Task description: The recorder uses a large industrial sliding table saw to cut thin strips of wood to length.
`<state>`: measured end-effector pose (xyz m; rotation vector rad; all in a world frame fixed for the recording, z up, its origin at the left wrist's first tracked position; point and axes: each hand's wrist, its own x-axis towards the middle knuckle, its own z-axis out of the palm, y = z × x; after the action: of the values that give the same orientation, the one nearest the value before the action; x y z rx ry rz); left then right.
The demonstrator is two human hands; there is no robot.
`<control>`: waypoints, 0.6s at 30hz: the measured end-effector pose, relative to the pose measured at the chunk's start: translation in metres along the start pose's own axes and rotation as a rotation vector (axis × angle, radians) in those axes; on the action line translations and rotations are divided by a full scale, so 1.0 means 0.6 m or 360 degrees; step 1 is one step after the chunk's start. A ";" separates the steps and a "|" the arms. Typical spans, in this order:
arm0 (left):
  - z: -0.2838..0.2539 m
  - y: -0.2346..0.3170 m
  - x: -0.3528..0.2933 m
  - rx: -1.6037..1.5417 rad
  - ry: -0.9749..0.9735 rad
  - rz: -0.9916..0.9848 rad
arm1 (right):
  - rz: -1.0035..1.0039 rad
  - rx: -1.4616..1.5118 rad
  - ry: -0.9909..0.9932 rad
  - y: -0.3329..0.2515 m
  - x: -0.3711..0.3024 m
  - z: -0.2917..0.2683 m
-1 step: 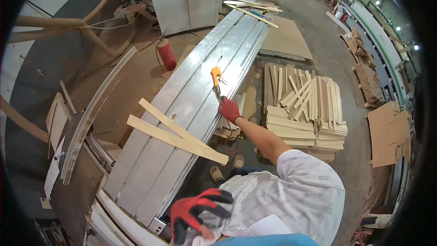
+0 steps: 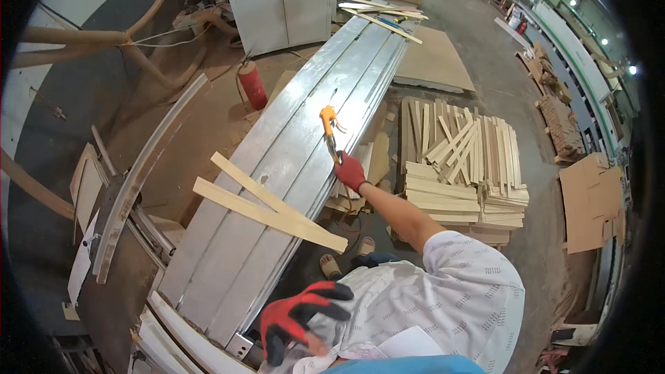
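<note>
A: What sits furthest left?

B: At nine o'clock a curved grey metal rail (image 2: 142, 166) runs along the dusty floor. Just right of it, at about eleven o'clock, a red fire extinguisher (image 2: 253, 85) stands upright on the floor beside the long grey metal counter (image 2: 291, 166).

A: And on the counter?

B: Two pale flat wooden strips (image 2: 267, 206) lie crossed over each other near the centre, their left ends hanging past the counter's left edge and their right ends past the right edge.

A: The hands?

B: The left hand (image 2: 301, 315), in a red and black glove, is at six o'clock, close to the camera, fingers curled loosely with nothing in them. The right hand (image 2: 350, 172), also in a red glove, is stretched out just right of centre and is clenched around the lower end of an orange-handled air blow gun (image 2: 329, 125). The gun's orange head points toward twelve o'clock and lies over the counter's right side.

A: Further right?

B: At three o'clock a stack of pale wooden slats (image 2: 460, 166) rests on the floor, and flat brown cardboard sheets (image 2: 589, 197) lie beyond it.
</note>
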<state>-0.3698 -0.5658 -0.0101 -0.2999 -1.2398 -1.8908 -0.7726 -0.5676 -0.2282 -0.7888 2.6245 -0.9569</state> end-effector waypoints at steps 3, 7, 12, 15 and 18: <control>-0.007 -0.026 0.006 -0.0006 -0.0004 -0.0074 | 0.0134 0.0311 0.0101 0.030 -0.009 -0.013; 0.013 -0.055 0.026 0.0050 -0.0023 -0.0154 | 0.0171 0.0297 0.0242 0.066 0.050 -0.045; 0.072 -0.112 0.049 0.0115 -0.0058 -0.0283 | 0.0197 -0.0003 0.0428 0.080 0.261 -0.139; 0.125 -0.154 0.074 0.0168 -0.0075 -0.0372 | 0.0037 0.0301 0.0765 0.057 0.361 -0.200; 0.177 -0.212 0.101 0.0202 -0.0104 -0.0490 | -0.0139 0.0585 0.0595 0.063 0.390 -0.222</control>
<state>-0.5275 -0.4862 -0.0047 -0.1072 -1.5132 -2.0607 -1.0330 -0.6051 -0.1609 -0.6890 2.5935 -1.6944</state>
